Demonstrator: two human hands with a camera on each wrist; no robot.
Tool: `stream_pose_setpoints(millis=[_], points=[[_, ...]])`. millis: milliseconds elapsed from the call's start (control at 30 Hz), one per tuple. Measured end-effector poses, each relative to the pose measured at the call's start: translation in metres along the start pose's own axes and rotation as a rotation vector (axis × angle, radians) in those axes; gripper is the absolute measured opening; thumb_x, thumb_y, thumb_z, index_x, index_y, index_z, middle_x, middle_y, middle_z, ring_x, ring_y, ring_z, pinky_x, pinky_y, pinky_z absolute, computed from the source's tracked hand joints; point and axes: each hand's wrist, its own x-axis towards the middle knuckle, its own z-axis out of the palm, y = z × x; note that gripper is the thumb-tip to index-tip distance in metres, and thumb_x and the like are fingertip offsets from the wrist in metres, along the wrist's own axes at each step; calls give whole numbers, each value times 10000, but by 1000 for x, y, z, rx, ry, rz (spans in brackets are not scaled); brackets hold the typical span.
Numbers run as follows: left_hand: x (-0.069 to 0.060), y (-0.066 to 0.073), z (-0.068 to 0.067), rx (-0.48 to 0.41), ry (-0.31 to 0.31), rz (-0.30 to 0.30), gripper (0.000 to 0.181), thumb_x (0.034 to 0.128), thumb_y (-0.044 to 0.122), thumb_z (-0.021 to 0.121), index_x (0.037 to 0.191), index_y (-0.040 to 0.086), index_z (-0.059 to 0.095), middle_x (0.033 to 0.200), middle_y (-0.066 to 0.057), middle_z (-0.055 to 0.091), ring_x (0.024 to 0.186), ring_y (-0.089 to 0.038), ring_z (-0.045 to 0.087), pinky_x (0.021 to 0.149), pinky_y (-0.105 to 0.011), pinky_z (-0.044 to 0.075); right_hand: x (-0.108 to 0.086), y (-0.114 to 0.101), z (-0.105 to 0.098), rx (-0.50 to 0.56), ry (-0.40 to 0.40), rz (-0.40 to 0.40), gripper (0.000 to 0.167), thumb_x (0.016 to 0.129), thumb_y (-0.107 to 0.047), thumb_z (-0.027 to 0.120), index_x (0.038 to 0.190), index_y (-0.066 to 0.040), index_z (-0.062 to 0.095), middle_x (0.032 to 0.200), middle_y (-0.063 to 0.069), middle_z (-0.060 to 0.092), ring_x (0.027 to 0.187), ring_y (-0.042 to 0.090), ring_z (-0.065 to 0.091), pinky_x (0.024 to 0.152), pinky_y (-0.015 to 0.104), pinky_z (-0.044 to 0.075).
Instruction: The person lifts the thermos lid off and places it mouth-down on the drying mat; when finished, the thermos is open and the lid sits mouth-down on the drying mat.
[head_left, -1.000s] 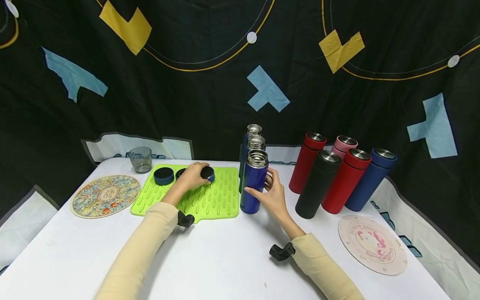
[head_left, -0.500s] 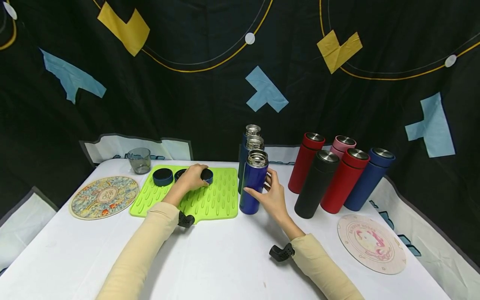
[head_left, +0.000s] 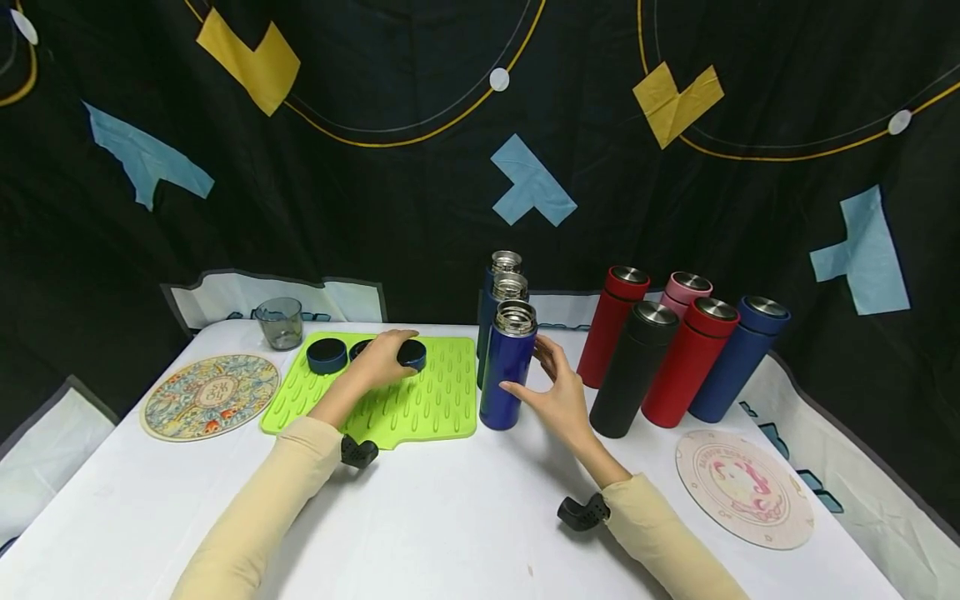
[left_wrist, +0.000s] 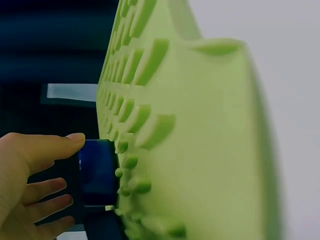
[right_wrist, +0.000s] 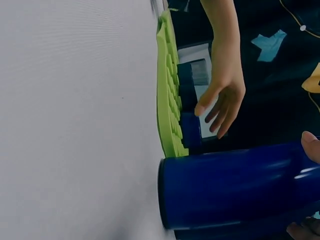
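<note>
The front bottle [head_left: 508, 367] partly hides two bottles [head_left: 509, 287] behind it, and the head view's bottom edge cuts both sleeves [head_left: 258, 510].

A glossy blue bottle [head_left: 506, 371] stands upright just right of the green mat [head_left: 442, 404], its steel threaded neck bare. Over on the mat's far half, a dark-blue, black-topped cap [head_left: 412, 353] lies flat.

Open blue bottle [head_left: 507, 371]: smooth, glossy coated body; shiny bare-metal threaded neck.
Lids [head_left: 327, 357]: smooth dark-blue sides with a slight sheen.
Green mat [head_left: 446, 400]: matt, rubbery-looking, rough with raised ribs.
Capped bottles [head_left: 678, 375]: smooth, mostly matt coating; polished metal discs on top.
Tumbler [head_left: 281, 323]: transparent, glossy, glass or clear plastic.
Desk [head_left: 420, 525]: white, smooth, matt surface.
Backdrop [head_left: 420, 208]: creased black cloth, low sheen.
Sleeves [head_left: 288, 492]: soft matt cloth.
</note>
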Motion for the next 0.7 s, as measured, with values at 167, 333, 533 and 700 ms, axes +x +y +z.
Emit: stream_pose_setpoints(millis=[167, 333, 533, 700], points=[[-21, 5, -7, -22, 64, 74, 653, 796, 108, 788, 1354, -54, 489, 1365, -250, 494, 1267, -430, 438, 1037, -540, 380, -11, -23, -17, -24, 16, -65, 817, 715, -80, 857, 1398, 27, 420, 1397, 205, 487, 1268, 344, 489, 1070, 493, 359], [-41, 8, -14, -63, 91, 94, 654, 800, 129, 786, 1362, -28, 491, 1371, -235, 496, 1268, -424, 442, 1030, -548, 385, -18, -9, -30, -77, 24, -126, 823, 706, -129, 872, 1411, -63, 451, 1403, 96, 510, 1276, 220, 496, 1069, 360, 378], [-72, 9, -21, -103, 111, 71, 662, 803, 149, 789, 1379, 19, 489, 1372, -253, 483, 1260, -456, 435, 995, -605, 392, -34, -45, -50, -133, 31, -219, 787, 675, -8, 864, 1360, 30, 480, 1371, 171, 526, 1241, 321, 518, 1024, 435, 409], [-96, 5, -22, -112, 120, 84, 684, 784, 145, 804, 1376, 17, 488, 1370, -247, 491, 1255, -459, 441, 1000, -607, 385, -44, -42, -71, -195, 38, -235, 830, 660, -19, 877, 1387, -18, 478, 1418, 120, 493, 1268, 302, 495, 1037, 377, 408]])
